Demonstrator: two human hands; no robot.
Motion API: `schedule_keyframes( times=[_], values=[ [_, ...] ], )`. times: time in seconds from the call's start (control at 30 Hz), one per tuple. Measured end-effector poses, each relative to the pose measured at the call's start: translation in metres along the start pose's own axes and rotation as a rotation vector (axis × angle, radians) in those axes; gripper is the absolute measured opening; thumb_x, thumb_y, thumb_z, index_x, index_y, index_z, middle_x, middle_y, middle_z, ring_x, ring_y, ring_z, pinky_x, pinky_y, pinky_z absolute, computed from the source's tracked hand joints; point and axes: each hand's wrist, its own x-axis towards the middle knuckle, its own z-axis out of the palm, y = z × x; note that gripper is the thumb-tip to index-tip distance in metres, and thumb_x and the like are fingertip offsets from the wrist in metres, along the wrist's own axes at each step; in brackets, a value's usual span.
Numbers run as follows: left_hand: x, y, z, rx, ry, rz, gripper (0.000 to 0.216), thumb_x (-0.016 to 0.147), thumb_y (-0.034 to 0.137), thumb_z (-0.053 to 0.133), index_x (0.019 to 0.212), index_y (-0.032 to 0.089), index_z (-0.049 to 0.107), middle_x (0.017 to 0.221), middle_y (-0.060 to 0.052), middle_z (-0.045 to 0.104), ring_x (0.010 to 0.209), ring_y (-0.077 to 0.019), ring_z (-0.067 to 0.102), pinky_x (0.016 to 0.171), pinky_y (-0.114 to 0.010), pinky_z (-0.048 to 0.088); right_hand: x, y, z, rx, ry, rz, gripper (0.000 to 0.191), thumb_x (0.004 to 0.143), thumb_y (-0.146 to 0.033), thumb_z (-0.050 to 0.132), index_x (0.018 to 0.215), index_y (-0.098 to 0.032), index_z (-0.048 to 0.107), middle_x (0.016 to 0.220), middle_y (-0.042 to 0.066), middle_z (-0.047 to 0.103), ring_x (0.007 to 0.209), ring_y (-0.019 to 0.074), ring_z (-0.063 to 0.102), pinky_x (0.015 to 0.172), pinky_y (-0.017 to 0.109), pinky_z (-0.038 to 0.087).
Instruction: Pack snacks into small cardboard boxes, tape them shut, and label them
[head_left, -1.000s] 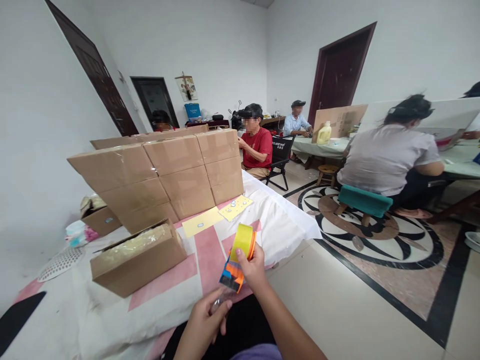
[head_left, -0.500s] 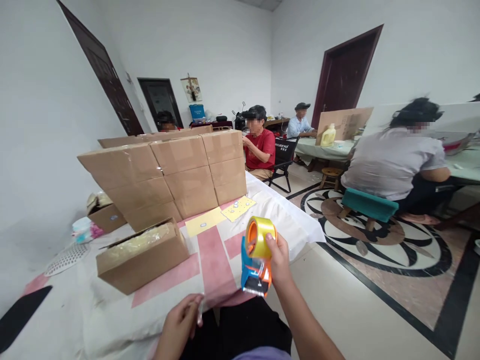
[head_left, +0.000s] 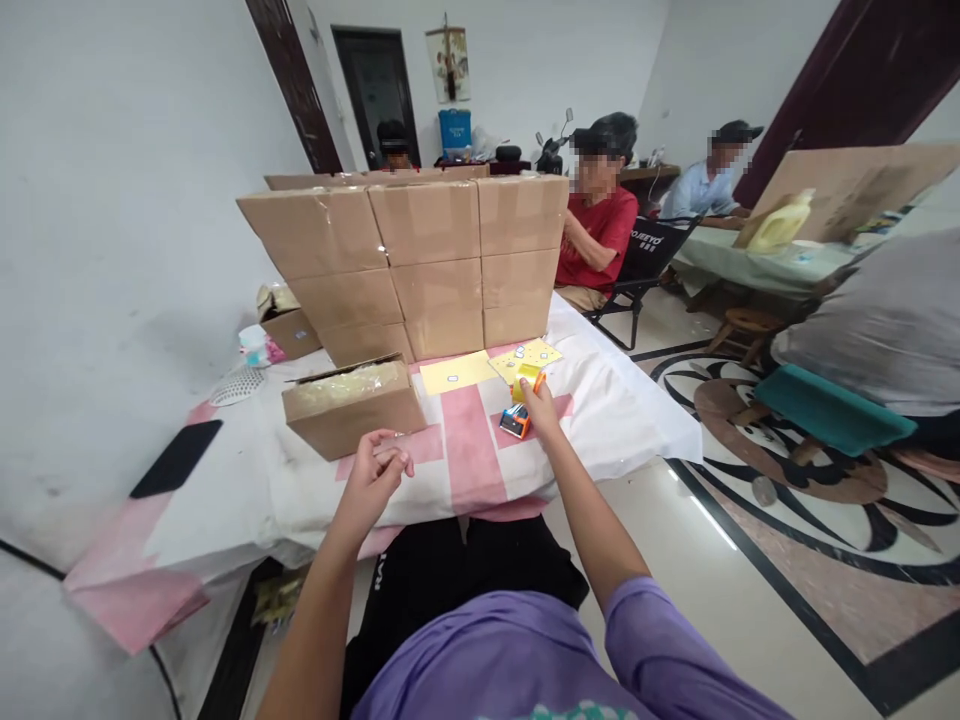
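Observation:
My right hand (head_left: 539,408) grips a tape dispenser (head_left: 514,422) with a blue and orange body and a roll of yellowish tape. It is over the right part of the table, beside the yellow sheets. My left hand (head_left: 377,468) is closed, with fingers bent, and pinches what looks like a small clear piece of tape (head_left: 401,434). Just behind that hand stands an open cardboard box (head_left: 352,415), its top showing a translucent plastic lining. The box contents under the plastic are hidden.
Stacked cardboard boxes (head_left: 439,270) form a wall across the table. Two yellow sheets (head_left: 457,373) lie before it. A black flat object (head_left: 177,458) and a white perforated piece (head_left: 238,386) are at left. A person in red (head_left: 600,240) sits beyond; others sit at right.
My right hand has moved the tape dispenser forward over the table. My left hand has risen forward toward the open box. The camera view has tilted down and turned left.

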Motion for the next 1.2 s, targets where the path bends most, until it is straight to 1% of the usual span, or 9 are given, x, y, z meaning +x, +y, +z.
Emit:
schedule_keyframes(
  times=[0.17,0.33,0.5,0.67,0.77,0.83,0.93,1.07,1.2],
  values=[
    [-0.004,0.0,-0.002,0.073,0.006,0.032,0.045,0.088,0.047,0.062,0.117,0.023,0.038,0.068,0.007,0.061,0.057,-0.0103,0.05,0.059,-0.023,0.037,-0.043,-0.031,-0.003,-0.209,0.193,-0.241,0.047,0.081,-0.046,0.074,0.115,-0.017,0.058,0.111,0.012,0.063,0.109,0.0278,0.059,0.095,0.042,0.049],
    [-0.019,0.001,0.005,0.185,-0.024,0.07,0.042,0.093,0.044,0.058,0.123,0.022,0.039,0.073,0.004,0.065,0.074,-0.0152,0.062,0.069,-0.027,0.042,-0.107,-0.081,0.045,-0.277,-0.603,-0.564,0.016,0.093,-0.037,0.071,0.1,-0.022,0.074,0.102,0.005,0.06,0.103,0.0227,0.057,0.098,0.038,0.046],
    [-0.031,-0.013,0.006,0.199,0.012,-0.043,0.054,0.092,0.055,0.058,0.131,0.02,0.04,0.076,0.001,0.071,0.065,-0.0159,0.064,0.065,-0.027,0.045,-0.13,-0.113,0.079,-0.486,-0.858,-0.74,0.005,0.092,-0.022,0.072,0.088,-0.021,0.075,0.105,0.005,0.059,0.106,0.0239,0.052,0.099,0.042,0.04],
    [-0.011,-0.027,-0.025,0.517,0.178,-0.111,0.05,0.087,0.061,0.058,0.113,0.018,0.062,0.064,-0.003,0.07,0.064,-0.0244,0.068,0.065,-0.034,0.051,-0.109,-0.142,0.08,-0.481,-0.667,-0.75,0.011,0.097,-0.018,0.063,0.09,-0.02,0.07,0.105,0.006,0.061,0.109,0.0241,0.051,0.099,0.041,0.037],
    [0.028,-0.013,-0.054,0.616,0.387,0.036,0.045,0.091,0.055,0.055,0.117,0.02,0.066,0.111,-0.014,0.076,0.11,-0.0318,0.069,0.095,-0.044,0.051,-0.084,-0.161,0.085,-0.431,-0.697,-0.713,0.011,0.096,-0.019,0.064,0.087,-0.02,0.07,0.107,0.005,0.062,0.11,0.0232,0.053,0.101,0.04,0.038],
    [0.062,0.002,-0.071,0.793,0.469,0.213,0.053,0.092,0.051,0.055,0.133,0.018,0.061,0.145,-0.018,0.062,0.14,-0.0354,0.051,0.115,-0.05,0.038,-0.064,-0.169,0.096,-0.416,-0.754,-0.678,0.012,0.096,-0.021,0.064,0.086,-0.019,0.07,0.107,0.005,0.061,0.111,0.0226,0.054,0.103,0.04,0.038],
    [0.105,0.016,-0.086,1.131,0.316,0.399,0.07,0.094,0.049,0.056,0.155,0.016,0.044,0.162,-0.018,0.045,0.154,-0.0363,0.034,0.125,-0.059,0.021,-0.032,-0.172,0.121,-0.412,-0.871,-0.595,0.013,0.095,-0.024,0.065,0.085,-0.018,0.07,0.107,0.005,0.06,0.11,0.0217,0.054,0.101,0.038,0.041],
    [0.126,0.007,-0.087,1.274,-0.003,0.317,0.074,0.096,0.054,0.056,0.158,0.018,0.041,0.16,-0.016,0.048,0.152,-0.0357,0.04,0.124,-0.057,0.027,0.006,-0.162,0.159,-0.384,-1.032,-0.471,0.016,0.092,-0.027,0.065,0.081,-0.017,0.069,0.1,0.004,0.06,0.09,0.016,0.057,0.081,0.028,0.047],
    [0.122,-0.009,-0.084,1.318,-0.034,0.271,0.074,0.097,0.059,0.055,0.158,0.019,0.043,0.165,-0.015,0.039,0.155,-0.0366,0.033,0.124,-0.057,0.029,0.031,-0.142,0.198,-0.44,-1.148,-0.392,0.022,0.091,-0.031,0.062,0.075,-0.017,0.067,0.075,-0.001,0.057,0.071,0.0129,0.051,0.067,0.025,0.042]
  ],
)
